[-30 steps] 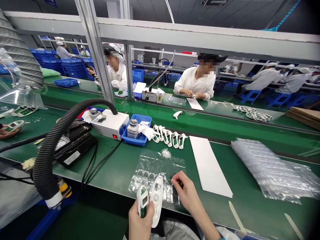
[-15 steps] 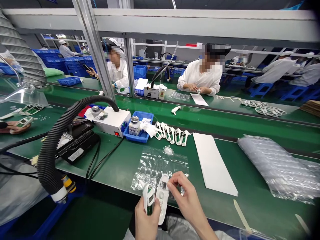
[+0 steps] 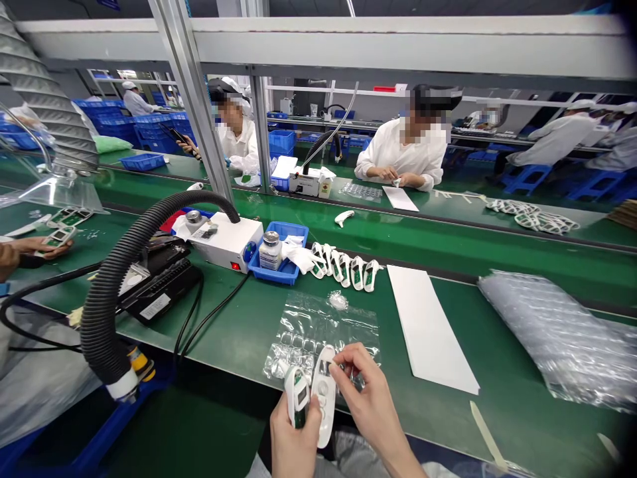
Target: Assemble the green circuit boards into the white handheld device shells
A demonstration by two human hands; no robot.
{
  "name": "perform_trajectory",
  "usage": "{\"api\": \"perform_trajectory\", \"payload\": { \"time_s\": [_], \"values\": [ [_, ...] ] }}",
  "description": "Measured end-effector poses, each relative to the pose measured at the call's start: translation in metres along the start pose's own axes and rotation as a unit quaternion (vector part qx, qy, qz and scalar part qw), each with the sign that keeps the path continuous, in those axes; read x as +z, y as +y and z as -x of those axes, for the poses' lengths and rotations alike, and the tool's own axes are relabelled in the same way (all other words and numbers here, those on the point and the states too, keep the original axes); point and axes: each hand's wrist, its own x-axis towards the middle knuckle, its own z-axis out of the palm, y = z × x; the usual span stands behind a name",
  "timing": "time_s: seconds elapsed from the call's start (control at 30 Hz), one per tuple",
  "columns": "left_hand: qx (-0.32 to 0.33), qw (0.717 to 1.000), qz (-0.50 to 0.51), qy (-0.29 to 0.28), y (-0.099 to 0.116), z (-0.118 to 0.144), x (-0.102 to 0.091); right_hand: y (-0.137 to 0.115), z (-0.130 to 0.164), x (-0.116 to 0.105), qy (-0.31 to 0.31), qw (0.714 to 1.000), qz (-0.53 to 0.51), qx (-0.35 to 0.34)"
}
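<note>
Two white device parts at the near edge of the green bench [image 3: 226,338].
The left hand [image 3: 293,441] is closed around the device body [image 3: 298,398] and white cover [image 3: 324,405]; the right hand's [image 3: 365,392] thumb and forefinger nearly meet at the cover's far end, their grip unclear. Clear plastic [image 3: 309,318] lies beyond.
</note>
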Motion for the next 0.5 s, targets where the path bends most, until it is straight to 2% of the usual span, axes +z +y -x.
{"api": "perform_trajectory", "payload": {
  "time_s": [0.1, 0.2, 0.37, 0.43, 0.5],
  "values": [
    [0.003, 1.0, 0.006, 0.003, 0.002, 0.001, -0.001, 0.001, 0.005, 0.005, 0.016, 0.998, -0.034, 0.048],
    [0.013, 1.0, 0.006, 0.003, 0.001, 0.002, -0.005, 0.001, 0.008, 0.014, -0.003, 0.99, -0.096, 0.107],
    [0.028, 0.999, -0.006, 0.032, -0.004, 0.001, -0.018, -0.003, 0.007, 0.034, 0.007, 0.973, -0.187, 0.133],
    [0.019, 0.999, 0.0, 0.046, -0.007, 0.0, -0.026, -0.007, 0.009, 0.047, -0.013, 0.96, -0.234, 0.151],
    [0.006, 0.998, 0.015, 0.059, -0.011, 0.0, -0.036, -0.01, 0.015, 0.062, -0.069, 0.946, -0.27, 0.167]
  ]
}}
